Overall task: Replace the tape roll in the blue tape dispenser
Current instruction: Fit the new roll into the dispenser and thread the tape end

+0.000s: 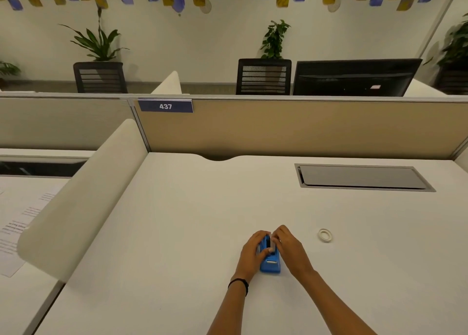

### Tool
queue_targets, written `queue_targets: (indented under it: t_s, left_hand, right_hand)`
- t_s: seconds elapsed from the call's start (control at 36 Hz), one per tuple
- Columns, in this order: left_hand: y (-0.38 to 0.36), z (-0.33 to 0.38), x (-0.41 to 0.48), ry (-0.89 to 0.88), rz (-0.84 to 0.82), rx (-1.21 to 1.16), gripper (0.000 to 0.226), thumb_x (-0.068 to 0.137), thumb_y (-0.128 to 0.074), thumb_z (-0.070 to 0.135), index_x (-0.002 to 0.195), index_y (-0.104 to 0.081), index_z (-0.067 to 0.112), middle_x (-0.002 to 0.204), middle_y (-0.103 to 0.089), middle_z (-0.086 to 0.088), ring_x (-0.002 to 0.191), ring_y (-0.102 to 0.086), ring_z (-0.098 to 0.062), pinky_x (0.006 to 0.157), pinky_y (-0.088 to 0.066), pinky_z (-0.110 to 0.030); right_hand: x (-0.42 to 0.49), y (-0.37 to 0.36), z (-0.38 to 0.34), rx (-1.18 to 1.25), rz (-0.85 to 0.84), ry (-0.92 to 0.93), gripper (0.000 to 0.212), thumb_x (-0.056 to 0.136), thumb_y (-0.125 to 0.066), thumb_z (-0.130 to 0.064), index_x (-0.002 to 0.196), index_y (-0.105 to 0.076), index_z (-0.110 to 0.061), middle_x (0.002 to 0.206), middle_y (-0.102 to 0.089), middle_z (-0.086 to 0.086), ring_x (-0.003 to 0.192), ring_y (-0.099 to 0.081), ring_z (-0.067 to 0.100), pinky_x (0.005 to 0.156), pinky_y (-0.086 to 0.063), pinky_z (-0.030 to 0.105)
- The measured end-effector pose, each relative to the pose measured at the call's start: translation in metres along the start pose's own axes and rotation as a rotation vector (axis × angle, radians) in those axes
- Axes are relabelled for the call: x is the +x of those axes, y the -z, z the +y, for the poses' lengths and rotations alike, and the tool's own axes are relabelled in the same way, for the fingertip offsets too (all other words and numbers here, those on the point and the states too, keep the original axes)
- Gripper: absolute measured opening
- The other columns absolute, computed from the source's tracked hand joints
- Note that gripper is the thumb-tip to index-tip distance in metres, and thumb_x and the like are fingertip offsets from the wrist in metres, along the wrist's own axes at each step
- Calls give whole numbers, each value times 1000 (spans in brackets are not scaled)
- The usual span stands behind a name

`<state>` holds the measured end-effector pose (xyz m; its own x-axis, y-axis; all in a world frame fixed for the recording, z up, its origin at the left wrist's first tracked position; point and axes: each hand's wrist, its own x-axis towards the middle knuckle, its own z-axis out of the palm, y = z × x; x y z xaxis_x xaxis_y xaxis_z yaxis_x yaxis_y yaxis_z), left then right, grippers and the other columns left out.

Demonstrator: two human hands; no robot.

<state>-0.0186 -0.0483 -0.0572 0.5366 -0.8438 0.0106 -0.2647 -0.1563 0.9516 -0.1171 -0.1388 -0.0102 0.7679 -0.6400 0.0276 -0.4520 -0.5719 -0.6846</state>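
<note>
Both my hands on blue tape dispenser (270, 263) | L grip (253, 252) wrapped round its side | R grip (287, 246) closed on its top | tape roll (325, 235) lies apart on table (177, 233), to the R

**Both hands cupped close together**

Both forearms reach forward and converge. The left hand (253, 252) curls inward, thumb laid across toward the right hand (291, 248), whose bent fingers (276, 236) nearly meet the left grip. A dark band circles the left wrist.

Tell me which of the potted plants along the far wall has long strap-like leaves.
The left plant, behind the left black chair. Its long narrow leaves arch outward, while the plant behind the middle chair is bushy with small leaves.
</note>
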Motion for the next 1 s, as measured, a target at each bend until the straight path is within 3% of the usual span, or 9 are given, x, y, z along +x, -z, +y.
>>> queue_targets:
  t_s: [0.22,0.36,0.5,0.61,0.72,0.83,0.94,1.0]
  left_hand:
    - [0,-2,1,-6,3,-8,35,88,-62,26,121,-53,20,123,-58,2,112,-55,-10,99,-45,-21]
    - [1,-1,0,-13,3,-17,29,88,-63,26,115,-52,31,118,-57,10,108,-55,-3,93,-44,-11]
    - [0,-2,0,-19,2,-22,31,88,-62,29,118,-55,24,118,-60,6,108,-56,-6,96,-47,-20]
    - [0,-1,0,-29,2,-2,26,88,-61,29,112,-53,34,114,-60,12,103,-56,0,92,-47,-17]
    - [1,-1,0,-27,10,-2,28,88,-62,30,111,-51,42,114,-59,14,103,-55,3,91,-46,-13]
    - [0,-2,-1,-15,13,-5,30,88,-62,29,115,-53,34,118,-58,11,106,-55,0,94,-45,-15]
    - [-1,-2,-1,-10,8,0,32,88,-62,30,119,-54,25,118,-60,7,107,-56,-7,96,-48,-25]
    - [-1,0,-1,-10,5,8,31,88,-62,29,118,-54,25,118,-60,7,107,-56,-8,97,-48,-27]
  right_hand:
    - [0,10,1,-10,-26,76,12,92,-51,-7,91,-61,0,94,-62,15,80,-56,13,69,-42,8]
    - [3,18,0,-44,-69,90,12,90,-56,-7,90,-65,-1,95,-65,16,83,-61,19,76,-48,22]
    - [21,27,-18,-325,-263,71,16,92,-49,-9,85,-62,-5,93,-56,14,78,-51,20,71,-42,28]
    - [30,29,-29,-468,-358,61,27,93,-43,-5,68,-50,-13,87,-43,8,75,-43,19,65,-31,25]
    - [34,30,-32,-504,-379,70,20,92,-41,-3,87,-60,-2,86,-42,9,76,-43,21,66,-32,27]
    - [34,32,-35,-494,-400,76,20,91,-41,-1,80,-54,-12,85,-43,10,74,-43,21,65,-32,27]
    - [31,31,-33,-482,-375,64,22,91,-41,-3,72,-46,-13,85,-44,11,73,-43,21,63,-31,28]
    - [29,33,-32,-446,-355,49,21,91,-43,-4,72,-52,-7,87,-50,16,73,-45,21,63,-34,29]
